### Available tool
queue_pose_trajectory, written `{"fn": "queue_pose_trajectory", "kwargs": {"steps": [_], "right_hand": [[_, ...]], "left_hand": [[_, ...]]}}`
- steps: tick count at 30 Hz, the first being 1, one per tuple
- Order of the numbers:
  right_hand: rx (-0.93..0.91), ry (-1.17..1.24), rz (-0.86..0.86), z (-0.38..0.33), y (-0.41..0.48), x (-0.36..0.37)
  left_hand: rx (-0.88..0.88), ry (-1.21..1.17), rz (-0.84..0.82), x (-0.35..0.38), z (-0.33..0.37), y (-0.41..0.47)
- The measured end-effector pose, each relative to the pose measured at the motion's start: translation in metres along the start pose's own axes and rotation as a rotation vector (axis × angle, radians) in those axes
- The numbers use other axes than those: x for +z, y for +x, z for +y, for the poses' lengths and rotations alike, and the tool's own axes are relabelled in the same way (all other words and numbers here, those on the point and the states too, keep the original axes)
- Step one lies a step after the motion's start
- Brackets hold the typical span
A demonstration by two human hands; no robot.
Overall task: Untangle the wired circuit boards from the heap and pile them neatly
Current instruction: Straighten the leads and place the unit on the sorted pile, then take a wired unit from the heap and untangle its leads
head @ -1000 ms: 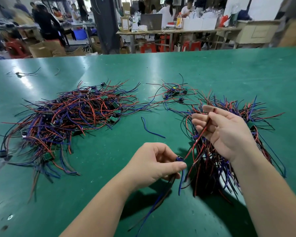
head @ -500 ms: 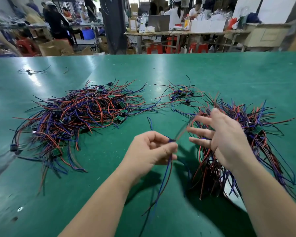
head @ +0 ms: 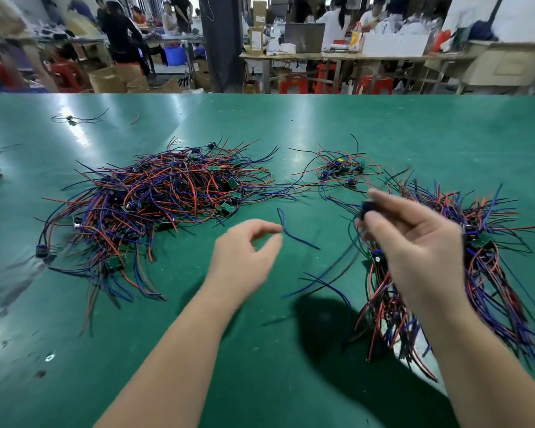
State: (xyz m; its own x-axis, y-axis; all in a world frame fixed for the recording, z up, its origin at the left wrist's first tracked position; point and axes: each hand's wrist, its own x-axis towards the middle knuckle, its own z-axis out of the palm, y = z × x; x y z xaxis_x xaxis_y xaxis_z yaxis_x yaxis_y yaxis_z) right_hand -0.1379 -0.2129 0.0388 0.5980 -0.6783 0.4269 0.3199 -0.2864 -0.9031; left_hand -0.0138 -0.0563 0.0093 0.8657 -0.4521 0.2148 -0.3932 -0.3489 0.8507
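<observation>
Far left on our green table (head: pixel 291 118): tangled heap (head: pixel 155 205) of red, blue and black wired boards. Our left hand (head: pixel 244 251) hovers beside it, fingers loosely curled, gripping nothing. A loose blue wire (head: pixel 300 239) lies just past its fingertips. A small cluster (head: pixel 337 171) sits further back. Our right hand (head: pixel 414 242), motion-blurred, pinches one wired board (head: pixel 366 210) between thumb and forefinger, leads trailing down. The sorted pile (head: pixel 482 257) lies under and right of it.

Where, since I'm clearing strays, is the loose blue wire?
Head view, centre: the blue wire lies between the heap on the left and the pile on the right, by the fingertips of the left hand.
</observation>
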Motion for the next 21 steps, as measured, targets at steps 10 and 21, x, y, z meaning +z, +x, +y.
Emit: {"fn": "queue_pose_trajectory", "kwargs": {"steps": [10, 21], "right_hand": [[0.118, -0.704, 0.14, 0.006, 0.021, -0.036], [0.044, -0.669, 0.068, 0.004, 0.01, -0.019]], "left_hand": [[-0.633, 0.721, 0.095, -0.046, -0.053, 0.027], [-0.462, 0.714, 0.356, -0.053, -0.051, 0.027]]}}
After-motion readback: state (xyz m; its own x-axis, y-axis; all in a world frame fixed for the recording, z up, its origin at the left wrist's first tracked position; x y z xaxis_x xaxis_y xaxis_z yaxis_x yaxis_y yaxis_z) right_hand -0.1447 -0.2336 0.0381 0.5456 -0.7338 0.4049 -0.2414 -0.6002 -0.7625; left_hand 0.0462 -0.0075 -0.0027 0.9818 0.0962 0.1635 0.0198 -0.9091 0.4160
